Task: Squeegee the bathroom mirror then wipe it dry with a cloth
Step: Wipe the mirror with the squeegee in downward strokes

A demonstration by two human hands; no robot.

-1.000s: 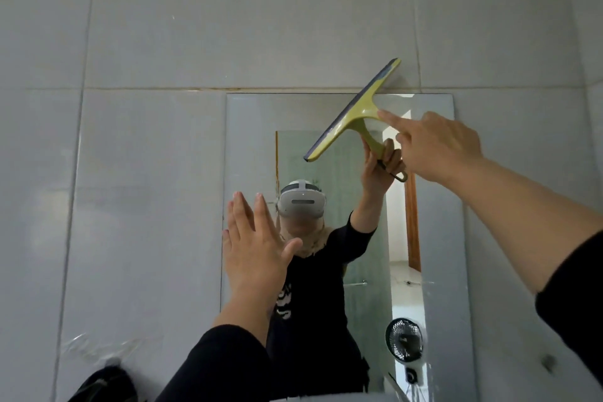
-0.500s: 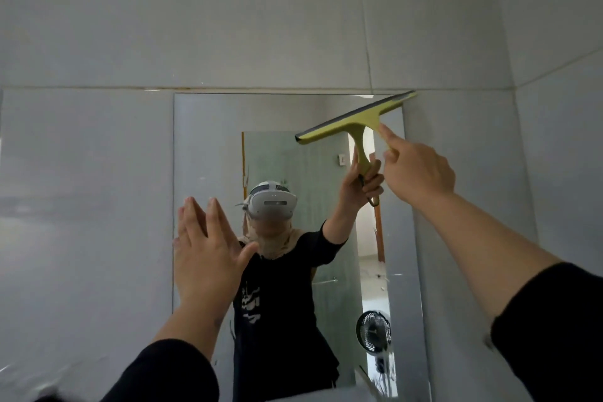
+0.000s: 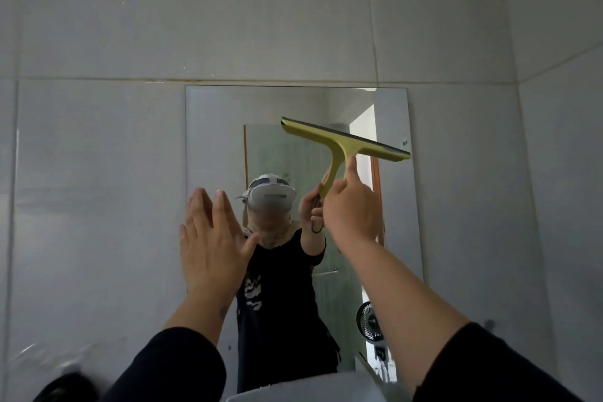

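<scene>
A tall frameless mirror hangs on the grey tiled wall. My right hand grips the handle of a yellow-green squeegee, forefinger stretched up along the handle. Its blade lies against the upper right part of the glass, tilted down to the right, its right end at the mirror's right edge. My left hand is raised flat with fingers apart at the mirror's left edge, holding nothing. The mirror reflects a person in a black shirt wearing a headset. No cloth is in view.
A white basin rim shows at the bottom centre. A dark object sits at the lower left by a blurred clear plastic thing. A small black fan appears in the mirror's reflection. Grey tiles surround the mirror.
The squeegee has come down from the mirror's top edge to its upper third, and its tilt has flipped so the right end is now lower. My left hand stays raised flat.
</scene>
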